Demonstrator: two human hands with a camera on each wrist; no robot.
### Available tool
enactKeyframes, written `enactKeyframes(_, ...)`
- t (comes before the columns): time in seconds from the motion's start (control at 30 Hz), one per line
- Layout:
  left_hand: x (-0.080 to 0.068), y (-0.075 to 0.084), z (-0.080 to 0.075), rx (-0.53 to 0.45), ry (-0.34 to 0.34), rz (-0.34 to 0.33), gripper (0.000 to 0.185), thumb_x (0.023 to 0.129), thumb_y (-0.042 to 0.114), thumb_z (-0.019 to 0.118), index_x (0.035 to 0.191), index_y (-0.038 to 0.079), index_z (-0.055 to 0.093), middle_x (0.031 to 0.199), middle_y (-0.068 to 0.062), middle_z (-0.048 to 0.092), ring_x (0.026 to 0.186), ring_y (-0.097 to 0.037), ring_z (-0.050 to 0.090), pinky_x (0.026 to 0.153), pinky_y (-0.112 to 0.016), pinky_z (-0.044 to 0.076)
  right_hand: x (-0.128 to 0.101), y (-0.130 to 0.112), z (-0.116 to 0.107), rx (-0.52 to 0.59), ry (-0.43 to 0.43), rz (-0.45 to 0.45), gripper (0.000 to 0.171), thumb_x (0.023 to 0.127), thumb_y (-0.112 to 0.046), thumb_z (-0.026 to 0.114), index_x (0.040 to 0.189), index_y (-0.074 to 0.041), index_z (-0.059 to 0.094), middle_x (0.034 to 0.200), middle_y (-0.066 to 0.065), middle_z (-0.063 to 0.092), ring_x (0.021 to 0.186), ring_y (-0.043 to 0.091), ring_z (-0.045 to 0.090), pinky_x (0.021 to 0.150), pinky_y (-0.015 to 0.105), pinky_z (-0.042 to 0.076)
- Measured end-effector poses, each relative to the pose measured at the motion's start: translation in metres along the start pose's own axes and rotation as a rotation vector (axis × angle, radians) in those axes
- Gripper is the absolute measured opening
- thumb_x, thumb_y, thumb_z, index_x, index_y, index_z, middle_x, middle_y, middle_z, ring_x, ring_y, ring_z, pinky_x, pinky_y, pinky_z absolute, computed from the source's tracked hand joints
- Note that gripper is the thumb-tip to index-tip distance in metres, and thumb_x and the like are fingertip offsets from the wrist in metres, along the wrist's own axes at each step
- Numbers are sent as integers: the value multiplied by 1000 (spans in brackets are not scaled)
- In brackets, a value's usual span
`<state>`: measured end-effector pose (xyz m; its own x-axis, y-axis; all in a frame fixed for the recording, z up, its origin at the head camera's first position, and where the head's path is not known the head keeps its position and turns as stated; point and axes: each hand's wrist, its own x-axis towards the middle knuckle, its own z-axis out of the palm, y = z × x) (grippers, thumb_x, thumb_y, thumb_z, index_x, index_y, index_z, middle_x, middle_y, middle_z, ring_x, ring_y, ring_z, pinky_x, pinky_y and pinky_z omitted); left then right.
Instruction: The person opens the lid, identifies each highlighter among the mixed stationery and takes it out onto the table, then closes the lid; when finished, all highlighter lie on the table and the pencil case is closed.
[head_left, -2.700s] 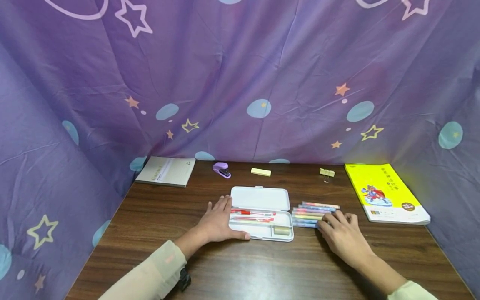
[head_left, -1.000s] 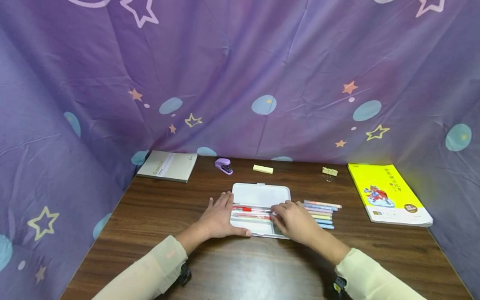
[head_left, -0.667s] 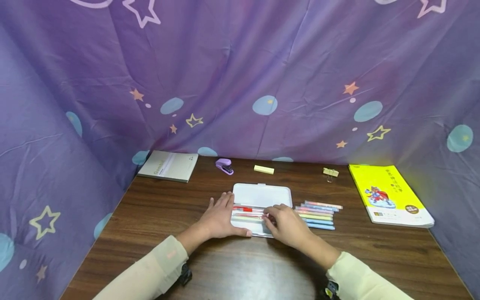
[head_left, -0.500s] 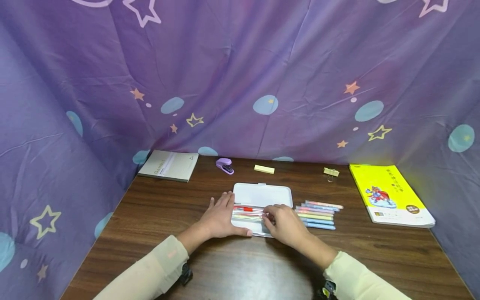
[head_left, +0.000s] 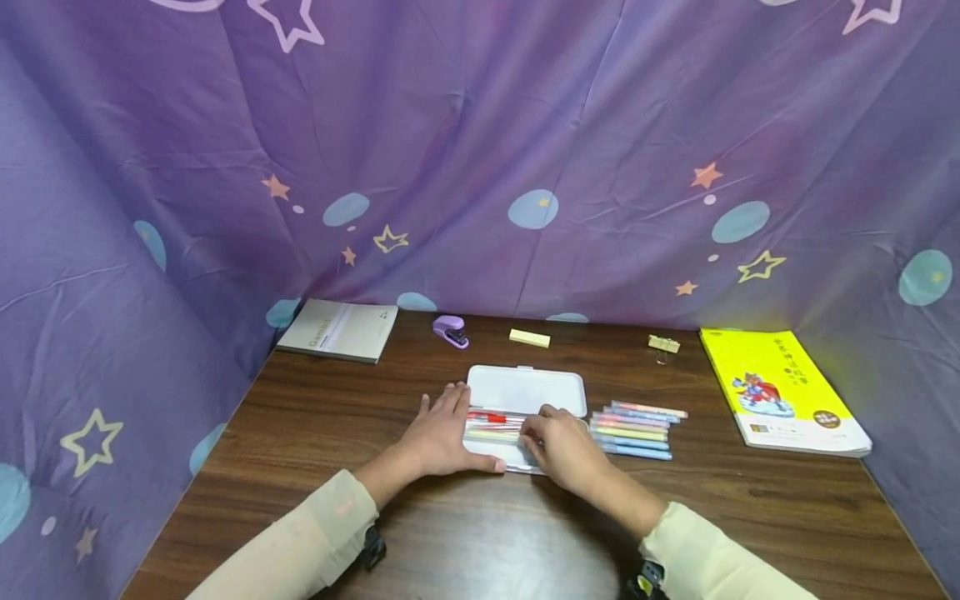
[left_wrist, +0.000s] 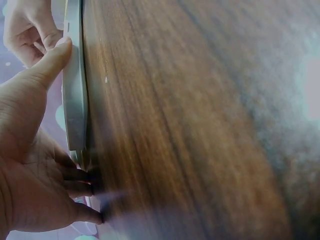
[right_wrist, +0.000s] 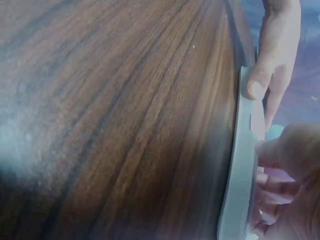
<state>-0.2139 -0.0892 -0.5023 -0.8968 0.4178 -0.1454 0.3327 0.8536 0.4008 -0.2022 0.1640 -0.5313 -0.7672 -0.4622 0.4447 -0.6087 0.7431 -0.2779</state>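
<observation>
A white pencil case (head_left: pixel 525 390) lies with its lid raised on the wooden table. In its tray are several pens (head_left: pixel 491 418), red and clear. My left hand (head_left: pixel 438 437) braces the case's left end with straight fingers, its thumb (left_wrist: pixel 59 55) along the front wall. Over the tray, my right hand (head_left: pixel 566 446) has curled fingers, the fingertips pinching at the pens' right part. Its palm and knuckles hide that end of the tray. In the right wrist view the fingers (right_wrist: pixel 280 186) reach behind the case's front wall (right_wrist: pixel 240 160).
Several pastel pens (head_left: pixel 637 429) lie side by side just right of the case. Behind stand a purple stapler (head_left: pixel 450 331), a pale yellow block (head_left: pixel 529 338) and a binder clip (head_left: pixel 663 344). A grey notebook (head_left: pixel 337 330) is at left, a yellow book (head_left: pixel 783 392) at right.
My right hand has gone from the pastel pens leftward into the case, then edged further left along the pens. My left hand stays at the case's left end.
</observation>
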Motion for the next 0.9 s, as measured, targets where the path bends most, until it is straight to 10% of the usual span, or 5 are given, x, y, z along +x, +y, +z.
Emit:
enactKeyframes(0.27,1,0,0,0,1,1,145,78,87,79,175,-3,18,183,-24,22,173,-40,18,139,-68,15,-2,8,10,92,40,-17,9,94,-18,86,94,-15,78,85,-1,61,75,17,57,59,39,50)
enactKeyframes(0.57,-1,1,-1,5,-4,-4,146,79,89,77,175,-3,17,184,-24,21,173,-40,17,139,-68,15,25,-34,-5,49,-169,103,9,93,-13,86,96,-10,78,90,0,68,88,22,61,65,38,48)
enactKeyframes(0.9,0,0,0,26,-14,0,144,80,88,76,175,-3,17,184,-24,19,173,-40,17,139,-68,15,35,-41,1,-67,-163,7,11,96,-23,86,101,-16,80,99,-2,70,95,20,60,77,44,49)
